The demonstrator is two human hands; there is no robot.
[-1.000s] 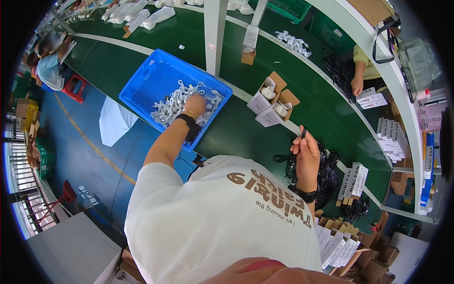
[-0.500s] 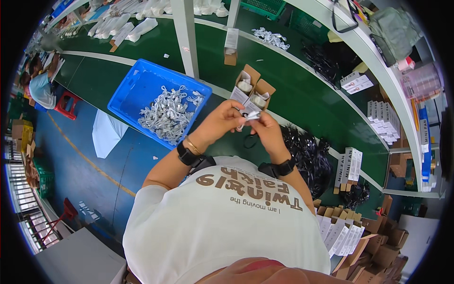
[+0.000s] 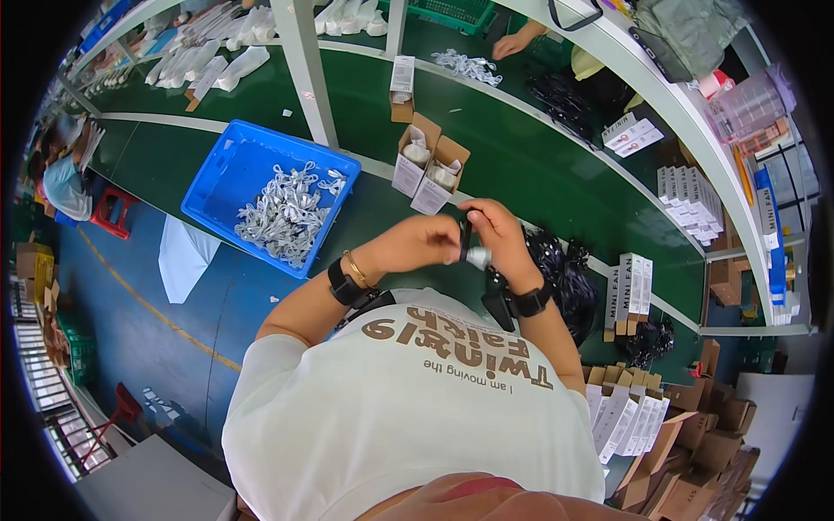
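Observation:
My left hand (image 3: 417, 245) and my right hand (image 3: 502, 239) are close together in front of my chest, both with bent, closed fingers. Between them runs a thin black strap (image 3: 467, 227), its upper end pinched by my right fingers. A small coiled white cable (image 3: 477, 257) sits just below, blurred, against my left fingertips. Exactly how the strap meets the cable is hidden by my fingers. Just beyond my hands two open cartons (image 3: 405, 178) stand side by side with white items inside. To the left, a blue bin (image 3: 201, 181) holds a heap of white cables (image 3: 287, 213).
A pile of black straps (image 3: 569, 291) lies beside my right forearm. White boxes (image 3: 627, 295) stand farther right. Another open carton (image 3: 401, 91) rests near the shelf post (image 3: 304, 74). Across the bench, a co-worker's hand (image 3: 519, 40) is near loose white cables (image 3: 466, 66).
My hands have come slightly closer to my body, and the black strap now stands upright between them, no longer hanging as a loop. A co-worker's hand has appeared across the bench.

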